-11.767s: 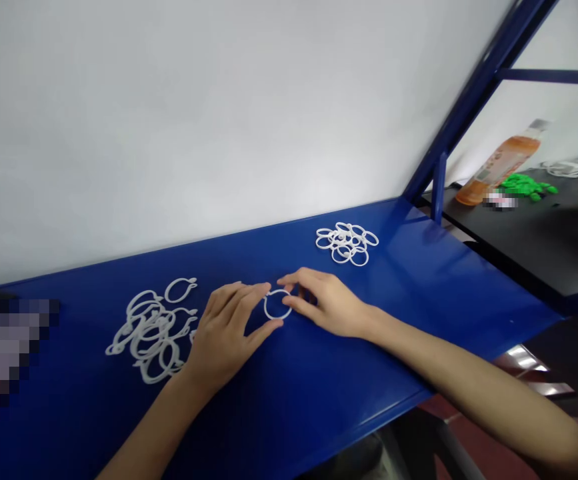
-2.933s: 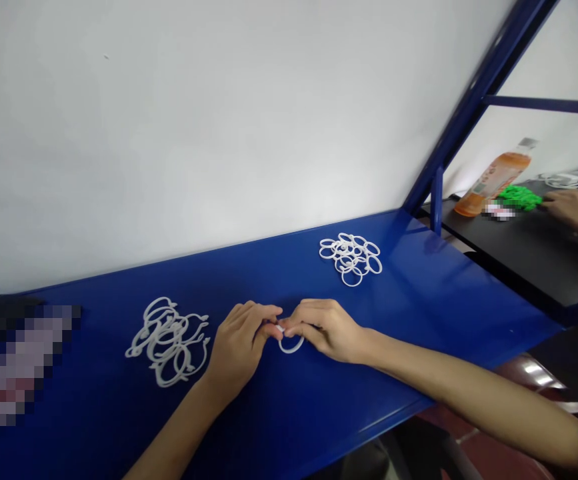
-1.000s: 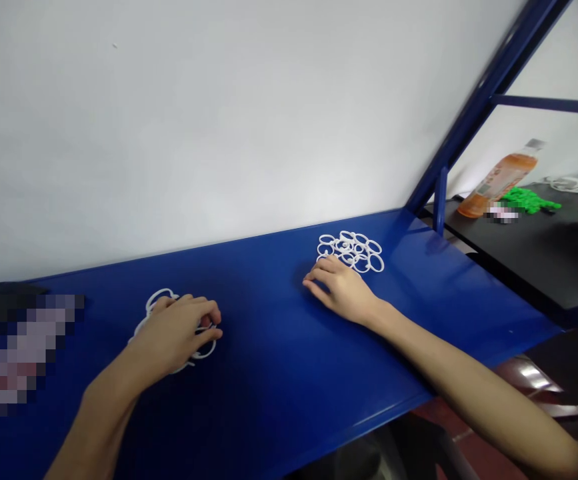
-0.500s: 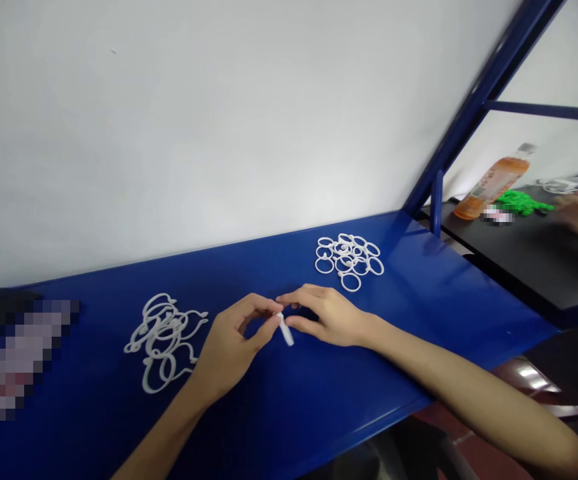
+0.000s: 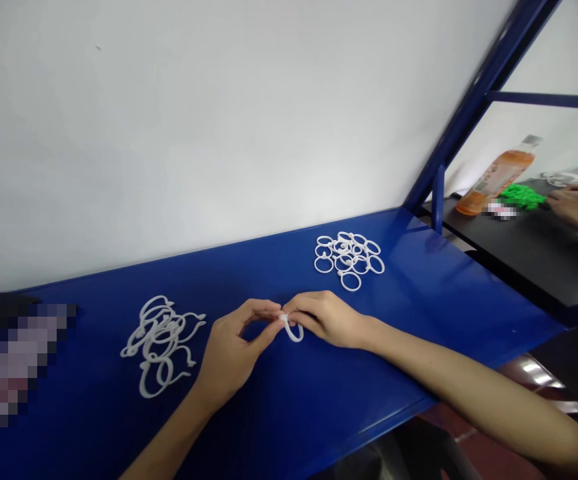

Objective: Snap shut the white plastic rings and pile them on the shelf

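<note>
A white plastic snap ring [image 5: 296, 335] is pinched at its top between the fingertips of both hands, its loop hanging below them. My left hand [image 5: 236, 350] grips it from the left with thumb and fingers. On the other side, my right hand [image 5: 329, 319] closes its fingertips on the same ring; whether the clasp is fastened is hidden by the fingers. Left of my left hand lies a pile of opened white rings [image 5: 161, 347]. Beyond my right hand sits a cluster of closed white rings [image 5: 349, 260].
The blue table [image 5: 289, 413] meets a white wall [image 5: 249, 133] at the back. A blue metal frame [image 5: 437, 200] rises at the right. Past it, a black table [image 5: 533, 260] holds an orange drink bottle [image 5: 501, 175], green material [image 5: 521, 195] and another person's hands [image 5: 576, 207].
My right hand has moved left to meet my left fingertips and grasp the ring. The ring has turned, so its round loop now shows. The other person's hands have shifted left.
</note>
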`<control>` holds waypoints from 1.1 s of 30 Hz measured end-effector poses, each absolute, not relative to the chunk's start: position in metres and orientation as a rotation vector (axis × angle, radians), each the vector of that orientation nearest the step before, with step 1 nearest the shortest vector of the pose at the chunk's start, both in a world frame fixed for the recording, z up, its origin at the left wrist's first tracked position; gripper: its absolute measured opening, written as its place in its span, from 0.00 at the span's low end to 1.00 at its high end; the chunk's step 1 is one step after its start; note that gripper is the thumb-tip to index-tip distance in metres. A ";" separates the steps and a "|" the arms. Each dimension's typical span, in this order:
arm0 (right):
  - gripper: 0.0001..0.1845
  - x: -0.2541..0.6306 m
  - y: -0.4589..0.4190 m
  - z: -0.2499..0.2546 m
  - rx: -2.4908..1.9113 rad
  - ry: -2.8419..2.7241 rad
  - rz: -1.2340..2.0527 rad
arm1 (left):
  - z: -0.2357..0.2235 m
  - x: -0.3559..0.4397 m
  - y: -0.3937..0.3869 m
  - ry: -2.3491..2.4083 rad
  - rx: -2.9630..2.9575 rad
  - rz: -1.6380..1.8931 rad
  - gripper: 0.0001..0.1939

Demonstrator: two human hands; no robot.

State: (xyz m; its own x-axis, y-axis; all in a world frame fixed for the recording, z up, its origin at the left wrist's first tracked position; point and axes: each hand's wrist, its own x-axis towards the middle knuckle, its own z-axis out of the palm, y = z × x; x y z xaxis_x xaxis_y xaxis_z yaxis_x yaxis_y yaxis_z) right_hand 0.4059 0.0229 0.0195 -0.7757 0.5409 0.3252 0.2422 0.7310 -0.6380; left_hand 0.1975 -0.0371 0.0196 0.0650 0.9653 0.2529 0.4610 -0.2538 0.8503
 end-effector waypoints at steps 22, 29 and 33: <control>0.12 0.405 0.008 0.016 -0.694 -2.784 0.028 | 0.001 0.206 -0.042 1.599 2.250 1.115 0.12; 0.10 0.404 0.007 0.018 -0.651 -2.849 -0.027 | -0.001 0.206 -0.041 1.596 2.309 1.126 0.12; 0.11 0.403 0.010 0.016 -0.657 -2.795 -0.010 | 0.000 0.204 -0.038 1.603 2.333 1.090 0.12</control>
State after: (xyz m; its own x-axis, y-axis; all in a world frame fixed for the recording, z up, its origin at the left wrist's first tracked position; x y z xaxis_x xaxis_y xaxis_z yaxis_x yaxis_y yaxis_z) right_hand 0.4033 0.0099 0.0161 -0.8608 0.4366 0.2616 0.4385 0.8971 -0.0545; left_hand 0.2042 -0.0377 -0.0003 0.1859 0.8494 0.4940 0.7716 -0.4374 0.4618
